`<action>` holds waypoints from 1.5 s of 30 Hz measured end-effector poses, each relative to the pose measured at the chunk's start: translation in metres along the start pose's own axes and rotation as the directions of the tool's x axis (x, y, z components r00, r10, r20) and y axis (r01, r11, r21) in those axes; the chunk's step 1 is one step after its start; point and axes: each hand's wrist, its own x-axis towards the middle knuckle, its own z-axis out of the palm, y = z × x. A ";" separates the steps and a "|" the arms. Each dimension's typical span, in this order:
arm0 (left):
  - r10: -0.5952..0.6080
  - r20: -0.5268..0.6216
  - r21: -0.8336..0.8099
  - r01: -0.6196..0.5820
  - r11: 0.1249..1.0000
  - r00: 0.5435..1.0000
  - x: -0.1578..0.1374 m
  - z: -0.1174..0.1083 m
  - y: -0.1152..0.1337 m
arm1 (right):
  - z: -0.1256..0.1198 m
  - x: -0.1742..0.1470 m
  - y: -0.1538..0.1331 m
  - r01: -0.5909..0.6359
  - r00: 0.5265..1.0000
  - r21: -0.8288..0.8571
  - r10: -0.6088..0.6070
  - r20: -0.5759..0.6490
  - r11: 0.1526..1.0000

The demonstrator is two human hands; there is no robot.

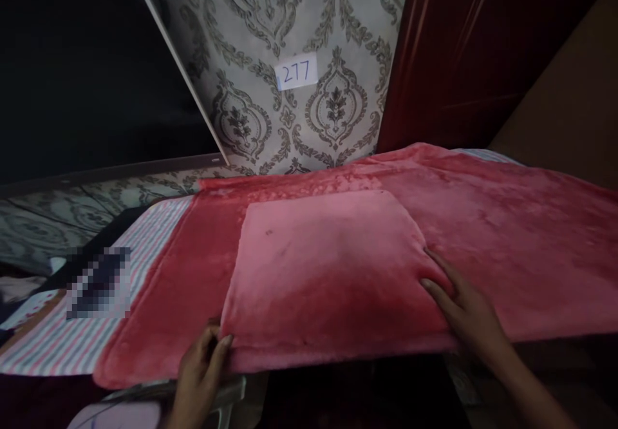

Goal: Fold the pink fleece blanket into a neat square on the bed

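A square pink plush cloth point(323, 255) lies on top of a larger red-pink plush blanket point(526, 242). Whether the square is a cover or a folded piece, I cannot tell. At its near left corner, my left hand point(203, 358) pinches the edge between thumb and fingers. My right hand point(458, 306) grips the right edge, its thumb on top and the fabric bunched slightly between thumb and forefinger. The square's surface looks fairly flat, with a darker red area towards the near side.
Under the blanket, a striped cloth point(164, 236) shows at the left, with a blurred-out object point(99, 284) on it. A large dark screen point(96, 68) stands at the back left. A paper marked 277 point(296, 71) is on the patterned wall; a dark red panel point(449, 49) rises at the right.
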 end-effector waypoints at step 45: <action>-0.033 0.553 0.576 -0.354 0.737 0.833 0.209 0.105 0.055 | 0.097 0.153 -0.081 0.380 0.893 -0.495 -0.172 0.415 0.781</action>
